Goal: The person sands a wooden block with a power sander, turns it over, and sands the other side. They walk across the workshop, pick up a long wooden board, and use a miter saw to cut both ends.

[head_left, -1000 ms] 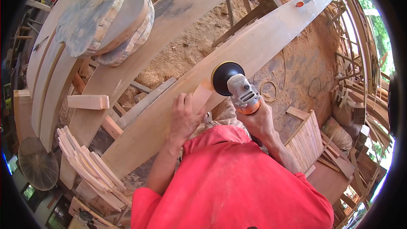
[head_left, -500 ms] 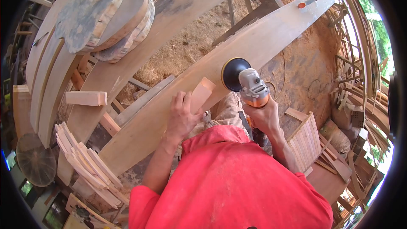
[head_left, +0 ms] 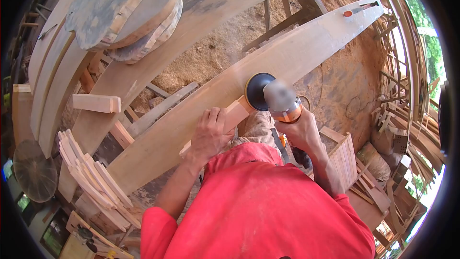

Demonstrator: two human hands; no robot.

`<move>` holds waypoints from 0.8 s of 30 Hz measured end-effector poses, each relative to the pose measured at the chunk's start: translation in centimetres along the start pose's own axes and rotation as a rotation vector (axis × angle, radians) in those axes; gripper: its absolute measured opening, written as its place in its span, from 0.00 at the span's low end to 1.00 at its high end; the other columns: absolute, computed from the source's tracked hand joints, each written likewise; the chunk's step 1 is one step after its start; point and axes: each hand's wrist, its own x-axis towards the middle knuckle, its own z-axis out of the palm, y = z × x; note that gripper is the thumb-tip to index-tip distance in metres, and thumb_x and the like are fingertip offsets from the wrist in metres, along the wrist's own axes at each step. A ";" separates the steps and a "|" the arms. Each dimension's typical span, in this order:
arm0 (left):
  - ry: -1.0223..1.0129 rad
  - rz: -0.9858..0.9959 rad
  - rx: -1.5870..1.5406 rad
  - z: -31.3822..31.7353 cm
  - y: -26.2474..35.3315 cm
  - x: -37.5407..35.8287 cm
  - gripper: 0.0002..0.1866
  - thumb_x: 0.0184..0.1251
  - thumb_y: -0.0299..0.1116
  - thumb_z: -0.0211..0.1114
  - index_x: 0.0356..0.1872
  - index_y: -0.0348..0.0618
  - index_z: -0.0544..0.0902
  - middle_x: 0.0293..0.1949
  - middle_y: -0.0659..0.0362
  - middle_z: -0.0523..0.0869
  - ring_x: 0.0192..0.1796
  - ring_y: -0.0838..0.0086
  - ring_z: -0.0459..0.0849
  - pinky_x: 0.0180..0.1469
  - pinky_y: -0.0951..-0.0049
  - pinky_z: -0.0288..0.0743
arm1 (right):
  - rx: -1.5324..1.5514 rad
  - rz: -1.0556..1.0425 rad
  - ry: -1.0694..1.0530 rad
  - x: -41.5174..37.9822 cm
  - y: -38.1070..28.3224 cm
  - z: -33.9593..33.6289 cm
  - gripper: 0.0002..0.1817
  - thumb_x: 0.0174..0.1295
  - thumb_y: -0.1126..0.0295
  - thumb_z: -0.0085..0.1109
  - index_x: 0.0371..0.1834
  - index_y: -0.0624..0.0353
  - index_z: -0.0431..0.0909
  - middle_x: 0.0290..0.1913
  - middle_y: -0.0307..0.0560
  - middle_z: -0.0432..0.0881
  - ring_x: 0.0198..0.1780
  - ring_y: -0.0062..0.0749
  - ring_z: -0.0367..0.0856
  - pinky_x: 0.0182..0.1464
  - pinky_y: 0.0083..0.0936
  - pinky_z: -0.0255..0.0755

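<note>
My right hand [head_left: 300, 132] is wrapped round the orange-and-grey body of an angle grinder [head_left: 286, 111]. Its round black sanding disc [head_left: 259, 91] faces left, with the edge right at the end of a short wooden block [head_left: 236, 115]. The grinder's head looks smeared. My left hand [head_left: 210, 133] has its fingers over the block and presses it along the near edge of a long pale plank [head_left: 172, 136]. Part of the block is hidden under the hand, and its other end shows by the wrist.
Another wood block [head_left: 97, 103] lies on a second wide board [head_left: 158, 60] at left. Curved wooden strips [head_left: 93, 177] are stacked at lower left, and thick slabs [head_left: 108, 9] stand at upper left. A slatted wooden piece [head_left: 346, 158] is at right. Sawdust covers the ground.
The block and the sanding disc have come together, with the block's end turned to the disc's edge. The grinder's head has become blurred. The view has shifted slightly.
</note>
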 end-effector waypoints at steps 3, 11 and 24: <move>0.022 0.015 0.000 -0.2 0.0 0.1 0.32 0.53 0.35 0.73 0.59 0.31 0.74 0.51 0.46 0.78 0.53 0.50 0.78 0.58 0.55 0.77 | -0.113 -0.084 -0.011 1.0 -1.4 -0.2 0.24 0.49 0.66 0.71 0.49 0.66 0.80 0.35 0.53 0.87 0.38 0.36 0.87 0.46 0.33 0.79; -0.024 -0.013 0.012 -0.1 0.0 0.0 0.33 0.53 0.34 0.73 0.61 0.32 0.75 0.52 0.45 0.79 0.56 0.50 0.79 0.57 0.53 0.76 | -0.170 -0.207 0.048 2.9 -4.3 -0.8 0.26 0.49 0.65 0.69 0.50 0.67 0.80 0.33 0.61 0.85 0.37 0.47 0.88 0.46 0.37 0.79; 0.236 0.030 0.300 1.9 1.2 -2.1 0.34 0.58 0.36 0.73 0.67 0.38 0.76 0.64 0.44 0.76 0.64 0.47 0.75 0.69 0.43 0.64 | -0.059 -0.253 0.221 -3.2 2.4 2.1 0.25 0.50 0.65 0.78 0.48 0.65 0.79 0.37 0.59 0.87 0.40 0.51 0.90 0.44 0.37 0.80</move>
